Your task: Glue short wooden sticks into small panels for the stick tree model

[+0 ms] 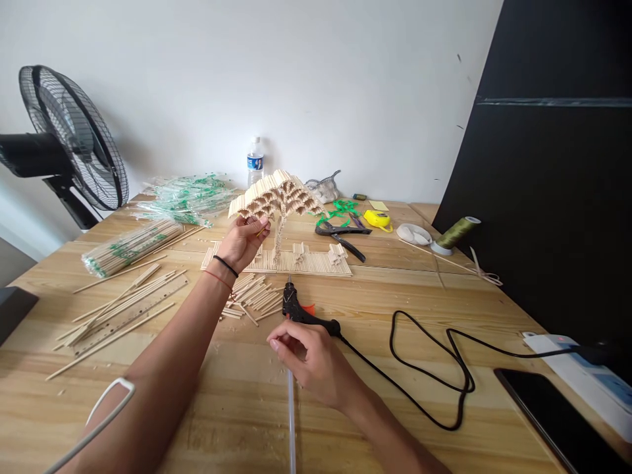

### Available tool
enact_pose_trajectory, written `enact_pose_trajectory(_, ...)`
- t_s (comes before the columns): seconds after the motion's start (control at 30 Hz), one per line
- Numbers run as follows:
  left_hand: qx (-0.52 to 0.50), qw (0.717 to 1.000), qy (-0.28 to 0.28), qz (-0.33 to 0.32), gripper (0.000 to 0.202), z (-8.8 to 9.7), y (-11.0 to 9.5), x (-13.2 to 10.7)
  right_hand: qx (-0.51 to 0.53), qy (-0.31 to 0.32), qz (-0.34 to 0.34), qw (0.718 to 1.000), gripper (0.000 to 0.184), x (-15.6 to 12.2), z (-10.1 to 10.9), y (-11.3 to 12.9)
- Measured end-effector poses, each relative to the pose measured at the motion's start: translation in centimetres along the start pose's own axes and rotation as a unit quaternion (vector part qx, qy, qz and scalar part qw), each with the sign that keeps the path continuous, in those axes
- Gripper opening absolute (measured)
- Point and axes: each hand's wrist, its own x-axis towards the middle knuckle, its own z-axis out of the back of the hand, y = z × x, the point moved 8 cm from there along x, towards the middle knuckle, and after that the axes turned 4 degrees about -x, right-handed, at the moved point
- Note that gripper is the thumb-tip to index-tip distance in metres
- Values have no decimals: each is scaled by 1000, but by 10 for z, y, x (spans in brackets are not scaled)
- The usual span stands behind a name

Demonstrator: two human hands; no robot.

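A small pavilion model (281,194) made of wooden sticks has a sloped roof on a central post. It rises over a slatted stick base (316,264) with little stepped pieces on it. My left hand (247,237) is closed at the roof's left underside, gripping its edge; some fingertips are hidden. My right hand (311,359) hovers nearer to me, thumb and fingers pinched together, and whatever may be between them does not show. Just beyond it is a black glue gun (296,306), nozzle pointing away, with a clear glue stick (291,421) trailing from it towards me.
Short cut sticks (254,296) lie left of the glue gun; long sticks (118,303) and a ruler (133,316) are further left. Pliers (340,234), a yellow tape measure (378,219) and a thread spool (457,234) sit behind. A black cord (459,375) loops right, near a phone (548,415).
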Motion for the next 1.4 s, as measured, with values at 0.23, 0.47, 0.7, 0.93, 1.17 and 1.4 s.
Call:
enact_pose_trajectory(0.23, -6, 1000, 1, 2, 45, 0, 1, 1, -2, -2, 2, 1000, 18, 1, 0, 1)
enact_pose_trajectory(0.47, -13, 1000, -2, 6, 44, 1, 1, 1, -1, -1, 3, 1000, 18, 0, 0, 1)
enact_pose_trajectory(0.7, -28, 1000, -9, 9, 37, 4, -2, -1, 0, -1, 6, 1000, 18, 1, 0, 1)
enact_pose_trajectory(0.93, -42, 999, -18, 21, 34, 9, -2, 0, -1, 0, 3, 1000, 18, 0, 0, 0)
enact_pose_trajectory(1.17, -42, 998, -33, 27, 32, 10, 2, 3, -1, 1, 0, 1000, 18, 0, -1, 0)
enact_pose_trajectory(1.4, -46, 998, -38, 16, 29, 7, 4, 2, 2, 5, -1, 1000, 19, 1, -1, -1)
